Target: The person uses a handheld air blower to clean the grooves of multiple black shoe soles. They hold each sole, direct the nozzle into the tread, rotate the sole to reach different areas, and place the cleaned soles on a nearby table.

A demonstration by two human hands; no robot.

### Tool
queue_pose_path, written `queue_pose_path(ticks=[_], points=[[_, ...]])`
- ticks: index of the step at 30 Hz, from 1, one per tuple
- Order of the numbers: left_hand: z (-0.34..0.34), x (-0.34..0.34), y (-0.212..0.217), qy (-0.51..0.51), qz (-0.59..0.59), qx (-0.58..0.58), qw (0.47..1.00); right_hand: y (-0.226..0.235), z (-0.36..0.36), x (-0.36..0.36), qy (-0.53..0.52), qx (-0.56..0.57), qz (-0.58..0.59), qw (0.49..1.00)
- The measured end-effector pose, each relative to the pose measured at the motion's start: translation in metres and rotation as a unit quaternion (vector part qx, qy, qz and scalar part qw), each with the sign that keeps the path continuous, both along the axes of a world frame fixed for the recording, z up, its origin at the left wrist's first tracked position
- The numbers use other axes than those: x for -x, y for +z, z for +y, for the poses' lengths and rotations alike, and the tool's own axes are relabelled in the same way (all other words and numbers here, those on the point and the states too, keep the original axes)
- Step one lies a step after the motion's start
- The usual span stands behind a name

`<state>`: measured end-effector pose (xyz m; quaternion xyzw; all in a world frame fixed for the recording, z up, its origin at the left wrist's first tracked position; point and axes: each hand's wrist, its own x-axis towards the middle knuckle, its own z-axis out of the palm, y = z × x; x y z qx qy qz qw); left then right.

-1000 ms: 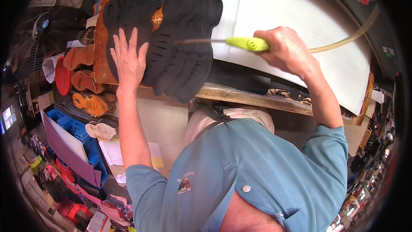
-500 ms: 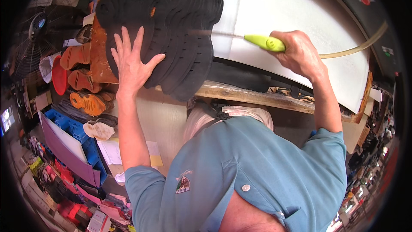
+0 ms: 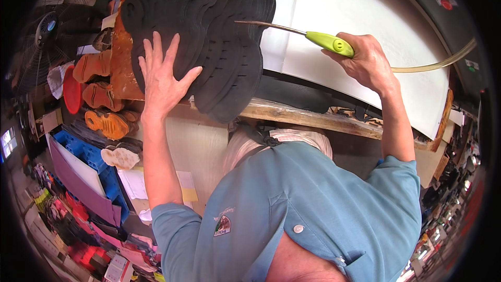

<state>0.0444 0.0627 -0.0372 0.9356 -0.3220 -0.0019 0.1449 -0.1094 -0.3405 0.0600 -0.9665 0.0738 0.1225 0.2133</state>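
Note:
Black sole-shaped sheets [image 3: 229, 65] lie fanned out in overlapping rows on the table, several with small slits. My left hand [image 3: 163, 75] rests flat on the left part of these sheets, fingers spread and thumb out. In my right hand [image 3: 365, 62] is a slim tool with a green handle [image 3: 330, 43], its fingers wrapped round the back end. The tool's thin metal shaft [image 3: 271, 26] points left, its tip over the upper middle of the sheets. Whether the tip touches them I cannot tell. A clear yellowish hose [image 3: 433, 66] runs off to the right from behind this hand.
A white board [image 3: 360, 31] covers the table's right side, above a wooden front edge [image 3: 297, 117]. Brown sole-shaped pieces [image 3: 107, 124] and a red round item [image 3: 72, 90] lie at the left. Beyond them stands a black fan [image 3: 48, 28]. Blue crates [image 3: 86, 151] sit lower left.
My right hand has shifted slightly right and the tool's tip has risen on the picture, from mid-sheets toward their upper part. My left hand stays nearly in place, spread on the sheets.

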Motion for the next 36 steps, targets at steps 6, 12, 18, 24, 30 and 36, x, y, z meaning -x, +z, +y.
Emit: queue_pose_path(ticks=[6,12,18,24,30,36], points=[[0.004,-0.005,-0.003,-0.002,0.001,0.005,1.000,0.008,-0.007,0.009,0.051,-0.033,-0.016,0.998],[0.000,-0.003,0.008,0.000,0.028,-0.003,1.000,0.014,-0.014,0.017,0.029,-0.027,-0.001,0.999],[-0.001,-0.002,0.003,-0.004,-0.004,-0.024,1.000,0.007,-0.010,0.018,0.099,-0.073,0.021,0.992],[0.004,-0.009,0.000,0.001,-0.004,-0.013,1.000,0.010,-0.011,0.028,0.042,-0.022,-0.034,0.998],[-0.014,0.012,0.015,-0.020,0.039,-0.012,0.999,0.011,-0.013,0.038,0.081,-0.045,0.025,0.995],[-0.023,0.020,0.015,-0.017,0.011,-0.053,0.998,0.005,-0.014,0.031,0.058,-0.019,-0.060,0.996]])
